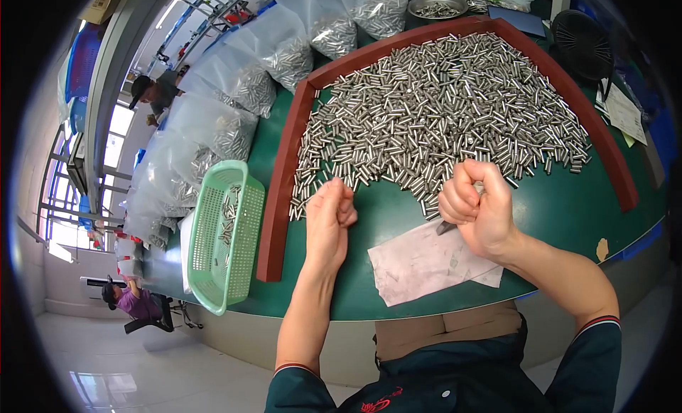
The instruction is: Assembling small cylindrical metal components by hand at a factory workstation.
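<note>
A broad heap of short shiny metal pins [440, 107] lies on the green tabletop [547, 228]. My left hand [330, 217] is closed at the heap's near left edge, fingers curled in; whatever it may hold is hidden. Closed like a fist, my right hand [479, 207] hovers by the near side of the pins, and its curled fingers hide their contents. Below its little finger a small dark piece [445, 227] shows; I cannot tell whether the hand grips it. Under and beside that hand lies a pale pinkish cloth [408, 267], smudged with grey.
A dark red raised frame [284, 185] borders the pins left, back and right. Left of it stands a green plastic basket [202, 271] with some pins inside. Clear bags of pins [291, 57] line the far left edge. A metal bowl [437, 6] and black fan [582, 43] stand behind.
</note>
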### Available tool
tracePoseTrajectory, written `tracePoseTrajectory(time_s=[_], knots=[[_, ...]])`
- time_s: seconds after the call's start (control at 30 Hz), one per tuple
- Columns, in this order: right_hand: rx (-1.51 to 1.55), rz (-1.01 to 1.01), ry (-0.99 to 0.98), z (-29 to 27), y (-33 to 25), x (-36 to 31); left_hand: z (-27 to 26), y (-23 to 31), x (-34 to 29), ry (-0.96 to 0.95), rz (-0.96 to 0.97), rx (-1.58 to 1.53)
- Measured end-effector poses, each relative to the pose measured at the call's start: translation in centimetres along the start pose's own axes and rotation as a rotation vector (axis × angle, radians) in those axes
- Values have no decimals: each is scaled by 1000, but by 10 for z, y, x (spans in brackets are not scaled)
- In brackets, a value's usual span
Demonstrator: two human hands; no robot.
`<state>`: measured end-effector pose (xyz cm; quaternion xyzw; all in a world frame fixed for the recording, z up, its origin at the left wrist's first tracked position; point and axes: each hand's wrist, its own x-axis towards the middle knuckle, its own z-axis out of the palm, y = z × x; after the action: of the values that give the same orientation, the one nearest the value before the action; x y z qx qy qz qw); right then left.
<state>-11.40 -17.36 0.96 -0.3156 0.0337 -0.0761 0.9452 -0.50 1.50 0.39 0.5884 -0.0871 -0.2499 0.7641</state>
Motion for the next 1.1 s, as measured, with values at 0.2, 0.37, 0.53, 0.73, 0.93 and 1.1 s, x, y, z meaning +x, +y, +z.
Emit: tracePoseTrajectory(time_s=[0.2,0.37,0.53,0.73,0.93,1.1], knots=[[-17,0,16,-1,1,0,-2,-7,11,210,508,1240],[-4,-6,13,-1,4,-1,-4,-8,22,-5,762,1405],[-16,-36,-16,2,2,-1,5,-1,12,-100,586,1405],[-151,-101,-25,1,3,-3,53,-8,-38,-343,289,1101],[-165,-86,-37,3,8,-8,53,-14,-41,-334,316,1142],[-139,-39,-14,2,11,-7,54,-18,-40,-330,343,1129]])
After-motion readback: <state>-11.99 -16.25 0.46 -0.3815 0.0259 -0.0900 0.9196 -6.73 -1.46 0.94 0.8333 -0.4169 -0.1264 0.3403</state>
